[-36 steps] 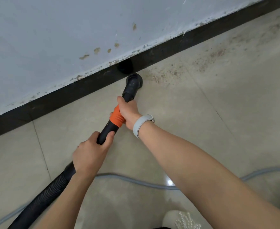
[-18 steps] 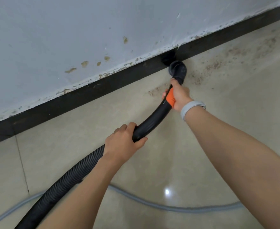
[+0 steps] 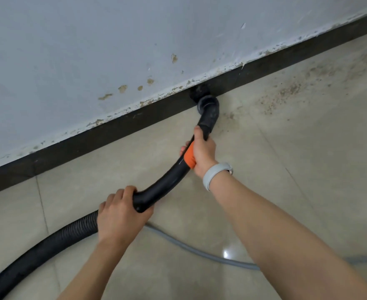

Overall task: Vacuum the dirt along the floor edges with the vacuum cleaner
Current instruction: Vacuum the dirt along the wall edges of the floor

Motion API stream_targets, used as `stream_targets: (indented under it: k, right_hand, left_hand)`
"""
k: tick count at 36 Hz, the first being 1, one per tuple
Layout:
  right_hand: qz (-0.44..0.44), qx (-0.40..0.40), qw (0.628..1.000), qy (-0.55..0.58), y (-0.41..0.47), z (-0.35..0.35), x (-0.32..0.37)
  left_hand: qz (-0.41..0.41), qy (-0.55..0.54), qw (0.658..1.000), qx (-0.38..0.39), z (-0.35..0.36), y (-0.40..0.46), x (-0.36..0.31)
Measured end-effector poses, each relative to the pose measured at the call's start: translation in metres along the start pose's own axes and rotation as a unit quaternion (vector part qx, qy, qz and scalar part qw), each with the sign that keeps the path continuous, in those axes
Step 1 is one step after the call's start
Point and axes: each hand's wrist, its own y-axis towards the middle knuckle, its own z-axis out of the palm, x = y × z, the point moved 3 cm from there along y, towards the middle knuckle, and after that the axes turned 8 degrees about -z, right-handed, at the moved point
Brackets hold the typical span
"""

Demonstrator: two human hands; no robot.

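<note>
Fingers of the right hand [image 3: 202,151] are wrapped around the orange collar [image 3: 189,157] of the vacuum wand [image 3: 167,182], a grey band [image 3: 215,174] being worn at that wrist. Lower down, the wand's curved black end is gripped by the left hand [image 3: 119,217], just where the ribbed hose [image 3: 48,241] joins. The nozzle [image 3: 208,107] is pressed to the black skirting [image 3: 113,131], with brown dirt [image 3: 286,94] scattered on the floor tiles [image 3: 308,169] to its right, along the edge
</note>
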Motion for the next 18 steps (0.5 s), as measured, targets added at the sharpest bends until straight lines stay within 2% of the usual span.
stream_targets:
  k: [6, 9, 14, 18]
  right_hand:
    - [0.030, 0.048, 0.998, 0.001, -0.053, 0.049, -0.057]
    - [0.040, 0.076, 0.996, -0.022, -0.072, 0.064, -0.076]
    - [0.041, 0.092, 0.994, -0.051, -0.072, 0.064, -0.075]
    - [0.016, 0.063, 0.995, -0.069, -0.053, 0.045, -0.047]
  left_hand:
    - [-0.069, 0.039, 0.996, -0.050, -0.017, -0.033, 0.077]
    - [-0.091, 0.056, 0.993, -0.051, -0.027, -0.045, 0.099]
    - [-0.049, 0.044, 0.997, -0.040, -0.031, -0.051, 0.095]
    - [-0.006, 0.018, 1.000, -0.013, -0.023, -0.042, 0.058]
